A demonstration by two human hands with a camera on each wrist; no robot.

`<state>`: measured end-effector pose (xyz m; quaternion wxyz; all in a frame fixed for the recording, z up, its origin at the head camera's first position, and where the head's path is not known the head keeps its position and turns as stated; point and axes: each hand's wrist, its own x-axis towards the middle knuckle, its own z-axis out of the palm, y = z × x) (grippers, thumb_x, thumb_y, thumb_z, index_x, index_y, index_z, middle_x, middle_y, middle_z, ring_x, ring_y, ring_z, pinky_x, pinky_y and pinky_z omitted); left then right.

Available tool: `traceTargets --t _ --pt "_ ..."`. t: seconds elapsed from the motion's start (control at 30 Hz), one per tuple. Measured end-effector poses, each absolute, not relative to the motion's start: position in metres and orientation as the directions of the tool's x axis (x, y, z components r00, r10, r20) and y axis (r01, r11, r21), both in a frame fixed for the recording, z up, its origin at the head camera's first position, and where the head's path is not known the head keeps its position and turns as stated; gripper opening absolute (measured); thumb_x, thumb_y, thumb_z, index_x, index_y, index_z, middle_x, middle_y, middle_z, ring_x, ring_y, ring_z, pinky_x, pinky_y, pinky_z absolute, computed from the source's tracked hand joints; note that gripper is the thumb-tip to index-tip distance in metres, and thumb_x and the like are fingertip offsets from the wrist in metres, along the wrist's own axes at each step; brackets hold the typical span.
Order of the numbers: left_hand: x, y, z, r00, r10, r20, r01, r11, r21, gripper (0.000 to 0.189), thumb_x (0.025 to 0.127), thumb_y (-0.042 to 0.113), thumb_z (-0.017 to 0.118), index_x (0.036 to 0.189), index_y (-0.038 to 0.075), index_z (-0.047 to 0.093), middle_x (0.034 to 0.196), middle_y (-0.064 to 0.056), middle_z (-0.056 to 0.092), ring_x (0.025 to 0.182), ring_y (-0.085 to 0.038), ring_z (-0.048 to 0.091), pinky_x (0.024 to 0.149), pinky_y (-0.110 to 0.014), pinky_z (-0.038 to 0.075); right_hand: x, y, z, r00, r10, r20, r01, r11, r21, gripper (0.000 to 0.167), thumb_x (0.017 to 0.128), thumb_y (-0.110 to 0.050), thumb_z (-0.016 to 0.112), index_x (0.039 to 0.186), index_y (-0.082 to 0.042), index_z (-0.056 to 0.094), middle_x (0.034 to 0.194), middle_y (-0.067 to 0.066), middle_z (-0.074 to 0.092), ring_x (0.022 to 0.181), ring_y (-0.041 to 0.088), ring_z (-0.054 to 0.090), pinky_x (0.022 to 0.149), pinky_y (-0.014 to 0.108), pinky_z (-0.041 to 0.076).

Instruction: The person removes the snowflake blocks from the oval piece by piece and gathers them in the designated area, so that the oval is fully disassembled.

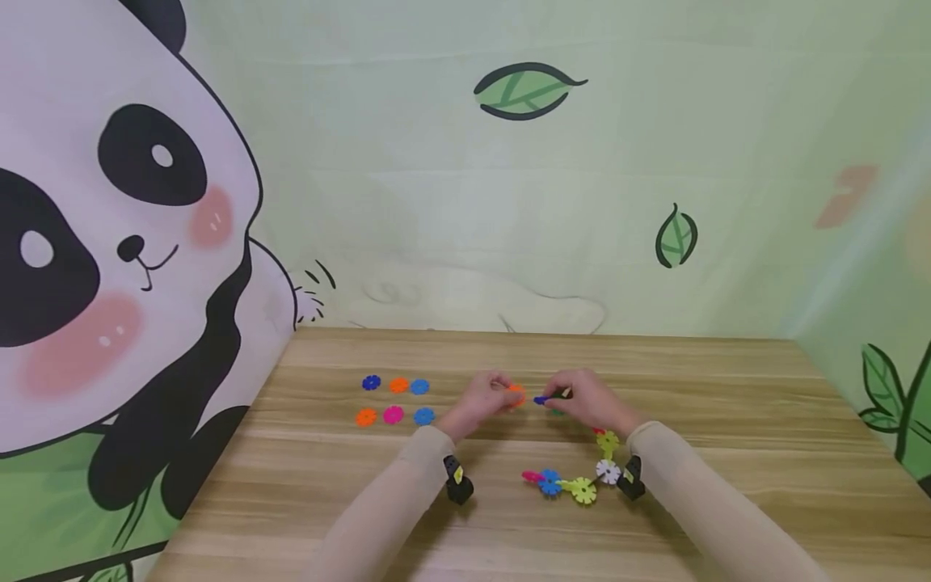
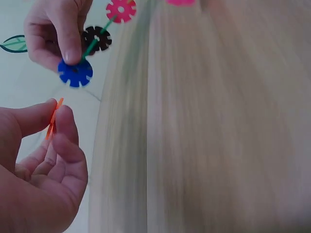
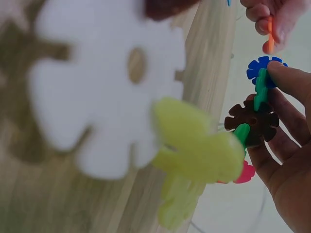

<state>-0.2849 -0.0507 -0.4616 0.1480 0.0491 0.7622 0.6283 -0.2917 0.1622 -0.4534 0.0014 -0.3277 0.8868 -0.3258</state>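
Note:
In the head view my left hand pinches an orange snowflake disc by its edge. The left wrist view shows that disc edge-on between thumb and fingers. My right hand pinches a dark blue snowflake disc, the end piece of a chain of notched discs. After it come a green disc, a dark brown one, another green and a pink-red one. A small gap separates the orange disc from the blue one. Further along, the chain has a white disc and yellow-green discs.
The chain's far end, with a blue disc and a pink one, lies on the wooden table. Two rows of loose discs, including a pink disc, lie to the left. A printed backdrop stands behind the table.

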Motion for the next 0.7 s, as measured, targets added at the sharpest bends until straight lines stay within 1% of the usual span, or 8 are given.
traceTargets --t 0.1,0.17,0.27,0.4,0.5,0.6,0.7 --pt "-0.285 -0.061 -0.462 -0.946 0.287 -0.153 -0.087 0.231 0.969 0.028 0.087 0.004 0.066 0.111 -0.005 0.055 0.089 -0.013 0.065 0.088 -0.033 0.065 0.079 -0.038 0.053 -0.292 0.164 -0.456 -0.787 -0.580 0.210 -0.577 0.573 -0.582 0.004 0.084 -0.011 0.072 0.086 -0.008 0.070 0.084 -0.005 0.066 0.079 0.010 0.060 0.069 0.028 0.051" --pt "-0.285 -0.069 -0.462 -0.944 0.292 -0.152 -0.076 0.256 0.964 0.030 0.088 0.003 0.064 0.115 -0.005 0.055 0.091 -0.013 0.063 0.089 -0.033 0.065 0.080 -0.039 0.053 -0.292 0.165 -0.457 -0.792 -0.575 0.205 -0.570 0.575 -0.587 0.004 0.084 -0.011 0.072 0.086 -0.008 0.070 0.084 -0.005 0.066 0.078 0.010 0.059 0.069 0.027 0.050" --pt "-0.288 -0.083 -0.463 -0.942 0.301 -0.147 -0.055 0.292 0.955 0.033 0.087 -0.001 0.064 0.118 -0.006 0.055 0.095 -0.014 0.060 0.088 -0.030 0.063 0.080 -0.038 0.053 -0.291 0.166 -0.458 -0.799 -0.568 0.198 -0.558 0.576 -0.598 0.005 0.084 -0.011 0.072 0.087 -0.008 0.070 0.085 -0.004 0.066 0.078 0.011 0.059 0.069 0.027 0.050" --pt "-0.295 -0.101 -0.466 -0.946 0.286 -0.153 -0.029 0.396 0.918 0.038 0.084 0.001 0.067 0.120 -0.001 0.057 0.101 -0.013 0.058 0.086 -0.025 0.058 0.078 -0.036 0.051 -0.290 0.167 -0.458 -0.806 -0.563 0.183 -0.543 0.581 -0.606 0.005 0.084 -0.012 0.072 0.088 -0.008 0.070 0.085 -0.004 0.066 0.079 0.011 0.059 0.069 0.027 0.050" --pt "-0.299 -0.111 -0.466 -0.951 0.265 -0.156 -0.014 0.471 0.882 0.041 0.082 0.003 0.069 0.122 0.002 0.058 0.106 -0.012 0.059 0.092 -0.025 0.056 0.078 -0.035 0.050 -0.290 0.167 -0.457 -0.807 -0.562 0.180 -0.544 0.588 -0.599 0.005 0.084 -0.011 0.072 0.088 -0.009 0.070 0.086 -0.004 0.066 0.079 0.011 0.059 0.069 0.027 0.051" --pt "-0.302 -0.118 -0.464 -0.957 0.254 -0.143 0.010 0.518 0.855 0.041 0.081 0.002 0.070 0.121 0.001 0.059 0.107 -0.013 0.060 0.097 -0.026 0.056 0.078 -0.035 0.050 -0.290 0.166 -0.456 -0.803 -0.566 0.187 -0.553 0.590 -0.589 0.005 0.083 -0.010 0.072 0.088 -0.010 0.071 0.085 -0.004 0.066 0.078 0.011 0.060 0.069 0.027 0.051" --pt "-0.306 -0.123 -0.464 -0.962 0.240 -0.132 0.029 0.567 0.823 0.040 0.081 0.001 0.071 0.119 0.000 0.060 0.105 -0.013 0.061 0.097 -0.027 0.057 0.076 -0.034 0.050 -0.292 0.165 -0.456 -0.796 -0.573 0.195 -0.562 0.582 -0.588 0.005 0.083 -0.009 0.072 0.087 -0.010 0.071 0.085 -0.004 0.067 0.078 0.011 0.060 0.069 0.027 0.051"
